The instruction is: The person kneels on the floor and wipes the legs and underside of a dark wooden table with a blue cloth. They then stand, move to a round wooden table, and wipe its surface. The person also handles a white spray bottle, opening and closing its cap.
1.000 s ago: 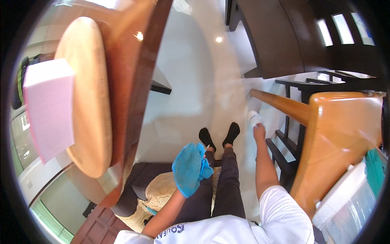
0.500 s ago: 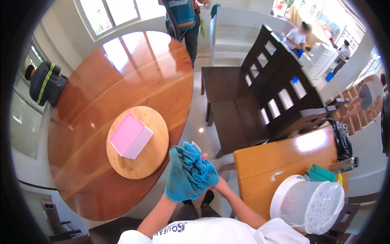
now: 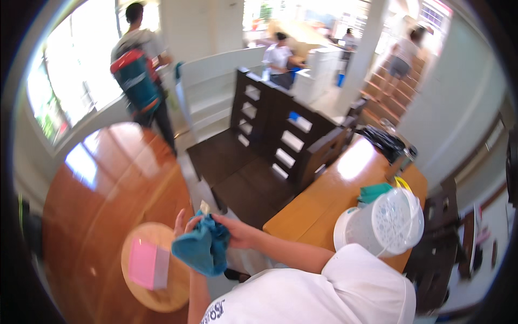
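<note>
A crumpled blue cloth (image 3: 202,247) hangs between both my hands in front of my chest. My left hand (image 3: 182,222) grips its upper left edge and my right hand (image 3: 236,233) pinches its upper right side. Below the cloth, on the round reddish wooden table (image 3: 97,205), lies a round light wooden board (image 3: 141,254) with a pink box (image 3: 147,264) on it.
A dark wooden bench (image 3: 259,162) stands ahead. To my right is a light wooden table (image 3: 334,189) with a white plastic bucket (image 3: 384,222) and a teal cloth (image 3: 372,191). A person with a backpack (image 3: 137,75) stands by the window; other people are farther back.
The view has tilted upward, showing more of the room. The cloth stays in both hands, now lower in the picture and off the table's right edge.
</note>
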A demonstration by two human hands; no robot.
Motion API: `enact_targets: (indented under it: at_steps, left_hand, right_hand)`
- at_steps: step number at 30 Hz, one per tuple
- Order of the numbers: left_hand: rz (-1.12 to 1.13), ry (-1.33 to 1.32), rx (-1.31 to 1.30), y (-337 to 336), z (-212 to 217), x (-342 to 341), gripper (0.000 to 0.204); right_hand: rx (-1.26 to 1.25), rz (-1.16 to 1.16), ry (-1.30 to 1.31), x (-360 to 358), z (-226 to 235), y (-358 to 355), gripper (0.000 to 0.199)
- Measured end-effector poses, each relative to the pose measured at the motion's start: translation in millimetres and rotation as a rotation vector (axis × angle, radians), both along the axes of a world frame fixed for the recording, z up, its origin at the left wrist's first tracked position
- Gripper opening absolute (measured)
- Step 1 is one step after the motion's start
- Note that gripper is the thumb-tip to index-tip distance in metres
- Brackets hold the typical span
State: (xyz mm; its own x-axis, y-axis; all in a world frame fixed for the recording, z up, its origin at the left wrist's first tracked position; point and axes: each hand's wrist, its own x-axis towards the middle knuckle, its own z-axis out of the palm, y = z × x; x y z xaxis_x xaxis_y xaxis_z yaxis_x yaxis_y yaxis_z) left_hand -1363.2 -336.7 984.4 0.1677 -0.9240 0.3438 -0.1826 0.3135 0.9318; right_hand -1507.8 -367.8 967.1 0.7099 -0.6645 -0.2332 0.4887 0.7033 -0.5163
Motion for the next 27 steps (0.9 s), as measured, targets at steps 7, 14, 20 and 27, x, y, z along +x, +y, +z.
enact_targets:
  at_steps: [7,14,20,27]
  left_hand:
    - [0.303,-0.325,-0.376,-58,27,29,0.064]
    - [-0.276,1.028,0.269,-63,38,110,0.066]
    - [0.089,1.023,-0.071,-81,18,147,0.040]
    - [0.313,0.090,-0.066,-103,61,141,0.037]
  right_hand:
    - [-0.322,-0.261,0.209,67,64,-59,0.041]
    - [-0.512,-0.181,0.255,130,120,-100,0.033]
    - [-1.136,-0.246,0.579,184,60,-118,0.050]
    - [0.028,0.417,-0.209,198,65,-162,0.061]
